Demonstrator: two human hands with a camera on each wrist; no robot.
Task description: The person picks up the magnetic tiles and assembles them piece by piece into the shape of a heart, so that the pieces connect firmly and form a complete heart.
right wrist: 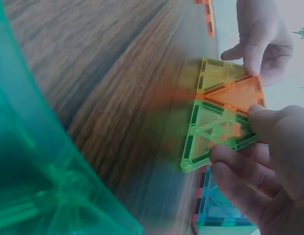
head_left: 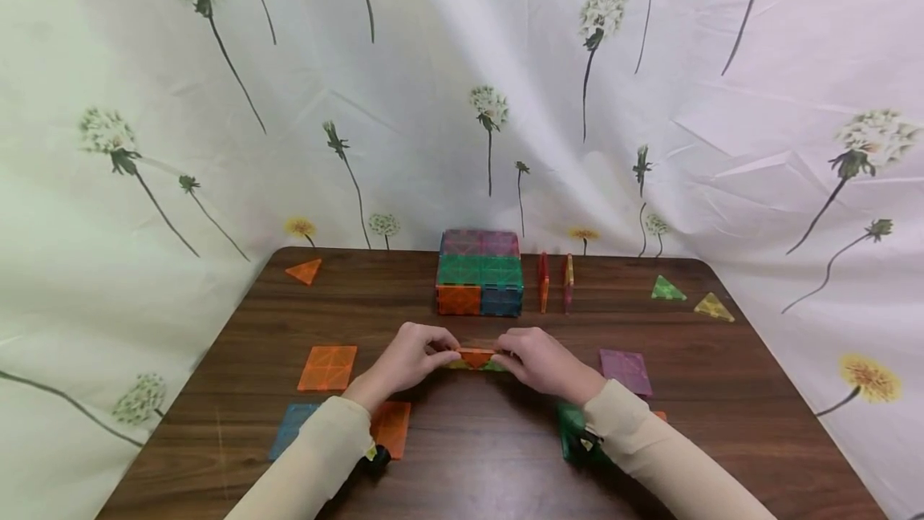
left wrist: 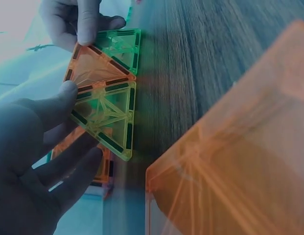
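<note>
Three translucent magnetic triangle tiles join edge to edge in one row, held up on its long side at the table's middle. An orange triangle (head_left: 475, 358) points down between a yellow triangle (left wrist: 108, 117) on the left and a green triangle (right wrist: 215, 128) on the right. My left hand (head_left: 415, 353) pinches the row where yellow meets orange, thumb on the near face and fingers behind. With thumb and fingers, my right hand (head_left: 543, 361) grips the other end, where orange meets green. The row's lower edge is close over the wood.
Behind the hands stands a box of square tiles (head_left: 480, 270), with upright tiles (head_left: 545, 283) to its right. Orange (head_left: 328, 368), blue (head_left: 290, 426) and purple (head_left: 626, 371) squares lie nearer. Green (head_left: 573, 432) and orange squares sit beneath the forearms. Loose triangles (head_left: 714, 307) lie toward the back corners.
</note>
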